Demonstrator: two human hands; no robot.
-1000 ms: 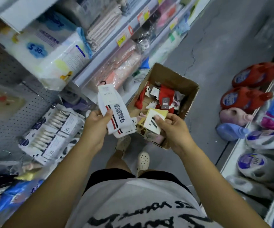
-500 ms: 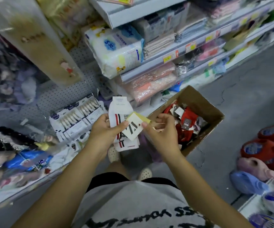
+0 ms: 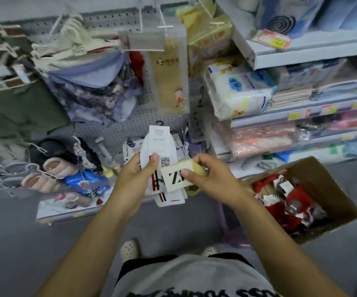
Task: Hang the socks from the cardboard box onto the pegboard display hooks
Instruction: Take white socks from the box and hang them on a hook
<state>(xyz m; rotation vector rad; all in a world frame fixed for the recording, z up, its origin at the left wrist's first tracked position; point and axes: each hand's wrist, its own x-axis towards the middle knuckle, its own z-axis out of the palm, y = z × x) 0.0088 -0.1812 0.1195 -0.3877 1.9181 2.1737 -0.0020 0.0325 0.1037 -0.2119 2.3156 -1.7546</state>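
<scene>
**Two sock packs held before the display.** We face the pegboard [image 3: 117, 129], with both hands raised at the centre of the view.

- **Left hand** [image 3: 138, 179]: it clamps the white sock pack [image 3: 159, 144], with the thumb pressed on the front and the fingers curled behind. The pack stands upright, with red and black stripes toward its lower end. A small black hanger hook [image 3: 160, 123] sits at its 12 o'clock end. The hook lies over the pegboard, but we cannot tell whether it touches a peg.
- **Right hand** [image 3: 209, 181]: it pinches the cream-and-yellow sock pack [image 3: 176, 179] between thumb and fingertips. This pack bears bold black letters. It overlaps the lower half of the white pack, at 3 o'clock from the left thumb.
- **Cardboard box** [image 3: 323, 179]: it sits open at 4 o'clock from the hands. Red socks [image 3: 297, 202] with card labels lie loose inside it.
- **Surroundings:** at 12 o'clock a tall clear packet [image 3: 169, 82] printed with a cartoon figure hangs on the pegboard. At 2 o'clock a wrapped white pack [image 3: 237, 91] rests on a shelf [image 3: 301, 50].
</scene>
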